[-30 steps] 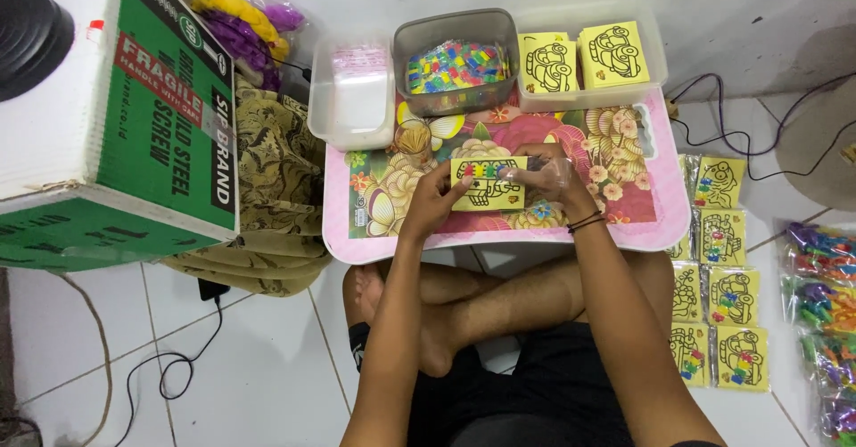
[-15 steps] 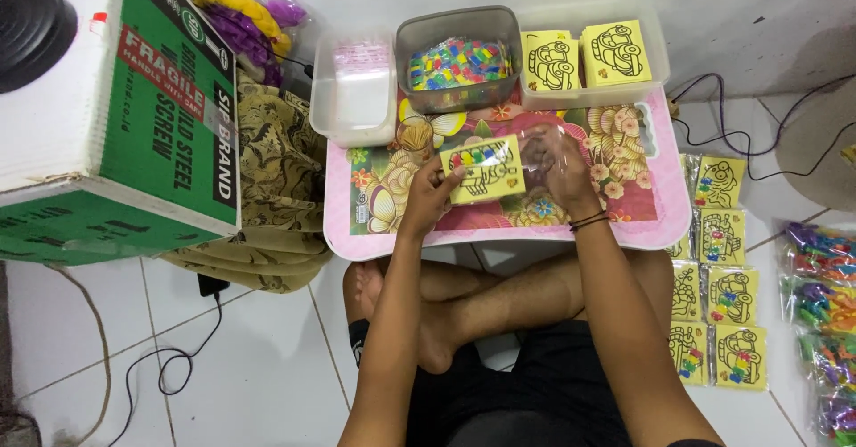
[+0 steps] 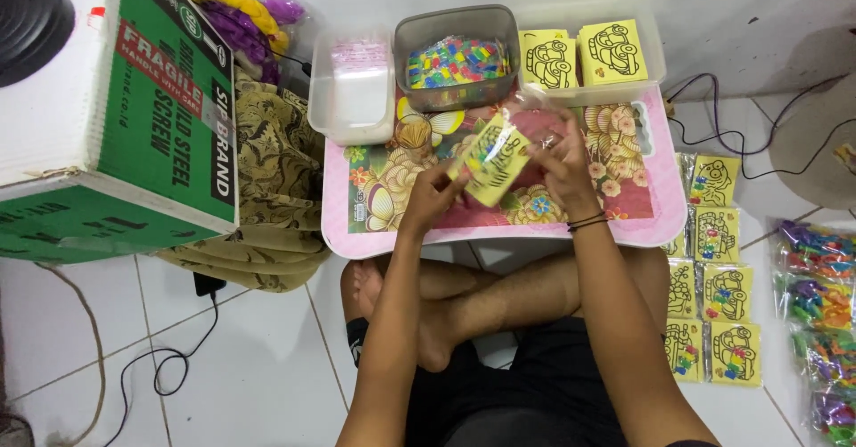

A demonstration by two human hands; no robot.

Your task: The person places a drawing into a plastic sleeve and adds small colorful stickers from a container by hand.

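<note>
Above a small pink flowered table (image 3: 357,224), a seated person is holding a yellow card in a clear plastic sleeve (image 3: 492,157), tilted and lifted off the tabletop. Their left hand (image 3: 434,195) is gripping the card's lower left corner, while the right hand (image 3: 560,164) is pinching the sleeve's right side. Behind the card are sitting a grey tub of colourful small pieces (image 3: 456,59) and a clear tray of yellow picture cards (image 3: 584,53). More bagged yellow cards (image 3: 713,278) are lying on the tiled floor to the right.
</note>
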